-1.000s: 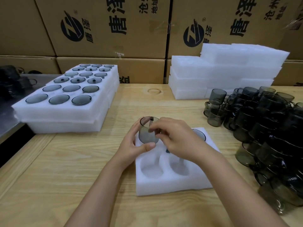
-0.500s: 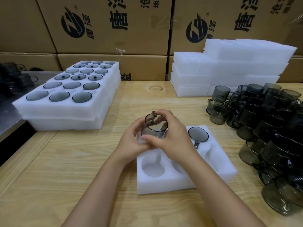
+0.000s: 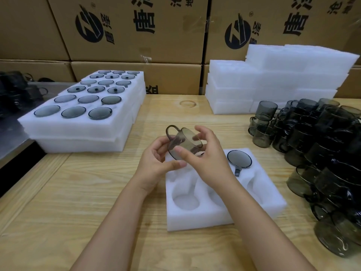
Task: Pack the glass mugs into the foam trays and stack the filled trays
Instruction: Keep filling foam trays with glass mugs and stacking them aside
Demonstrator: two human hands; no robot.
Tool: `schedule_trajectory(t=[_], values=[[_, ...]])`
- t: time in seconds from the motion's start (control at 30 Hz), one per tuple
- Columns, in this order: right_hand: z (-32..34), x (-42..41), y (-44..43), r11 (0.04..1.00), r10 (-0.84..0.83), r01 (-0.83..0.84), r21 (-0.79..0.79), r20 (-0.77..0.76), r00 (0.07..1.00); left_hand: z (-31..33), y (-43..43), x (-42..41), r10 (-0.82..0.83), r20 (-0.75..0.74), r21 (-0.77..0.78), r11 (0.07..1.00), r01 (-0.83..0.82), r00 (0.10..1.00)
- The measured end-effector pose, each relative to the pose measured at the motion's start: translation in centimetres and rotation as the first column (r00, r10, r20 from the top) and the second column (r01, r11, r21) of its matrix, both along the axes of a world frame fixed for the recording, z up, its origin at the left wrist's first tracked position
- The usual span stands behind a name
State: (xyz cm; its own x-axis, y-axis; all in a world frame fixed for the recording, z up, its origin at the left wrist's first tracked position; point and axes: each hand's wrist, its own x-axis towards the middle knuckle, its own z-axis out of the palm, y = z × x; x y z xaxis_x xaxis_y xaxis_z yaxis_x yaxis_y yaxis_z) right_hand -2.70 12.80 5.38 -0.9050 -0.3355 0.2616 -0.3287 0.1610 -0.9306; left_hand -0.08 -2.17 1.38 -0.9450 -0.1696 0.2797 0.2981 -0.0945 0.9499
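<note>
Wooden table (image 3: 82, 202): smoky mug (image 3: 183, 143) tilted between left hand (image 3: 156, 163) and right hand (image 3: 209, 159).

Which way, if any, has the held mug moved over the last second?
Yes. The mug has tipped sideways, handle up, and risen slightly above the foam tray's far-left corner.

Your right hand (image 3: 207, 163) covers the middle of the foam tray (image 3: 195, 216), so you cannot tell what lies in the pockets beneath it. Fingers of that hand and of your left hand (image 3: 154, 163), both gripping, hide parts of the tilted mug (image 3: 183, 143). The seated mug (image 3: 239, 159) shows only 1 round face and a stub of handle. The mug pile (image 3: 322, 149) runs off the right edge, too tangled to count. The lower filled tray (image 3: 78, 142) hides its contents. Dark shapes (image 3: 17, 90) at the left edge are too blurred to name. Your 2 forearms (image 3: 115, 227) are cut off by the bottom edge.
</note>
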Motion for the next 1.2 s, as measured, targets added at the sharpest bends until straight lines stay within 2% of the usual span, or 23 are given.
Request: schedule_trajectory(t=[0.1,0.23,0.33,0.4,0.53,0.67,0.83,1.07,1.2], values=[[-0.1,0.1,0.0,0.998,-0.029,0.030,-0.056,0.014,0.999,-0.1,0.6,0.0,-0.024,-0.005,-0.067,0.997,0.024,1.000],[-0.1,0.1,0.5,0.996,0.049,-0.051,-0.079,-0.025,0.998,0.7,-0.2,0.6,-0.186,0.005,0.055,0.981,0.185,0.983],[0.1,0.1,1.1,0.988,0.144,-0.146,-0.058,-0.047,0.988,1.1,-0.4,0.7,-0.128,0.074,0.052,0.991,0.124,0.989],[0.2,0.1,1.3,0.980,0.185,-0.186,-0.070,-0.021,0.983,0.9,-0.4,0.6,-0.066,0.065,0.005,0.998,0.066,0.996],[0.2,-0.1,1.4,0.962,0.248,-0.246,-0.118,0.005,0.969,0.7,-0.7,0.8,-0.066,0.029,-0.060,0.996,0.068,0.997],[0.1,-0.3,1.3,0.963,0.256,-0.254,-0.085,0.005,0.967,0.5,-1.3,0.7,-0.176,0.045,-0.084,0.980,0.179,0.983],[-0.1,-0.2,0.7,0.955,0.294,-0.295,-0.018,-0.051,0.954,0.4,-2.0,0.9,-0.317,0.081,-0.029,0.947,0.321,0.945],[0.2,0.0,0.3,0.927,0.376,-0.375,0.025,-0.044,0.926,0.4,-2.2,1.0,-0.345,0.125,0.107,0.937,0.333,0.930],[0.7,-0.8,0.3,0.904,0.404,-0.400,0.149,0.005,0.915,0.1,-2.5,1.1,-0.343,0.151,0.113,0.938,0.328,0.927]])
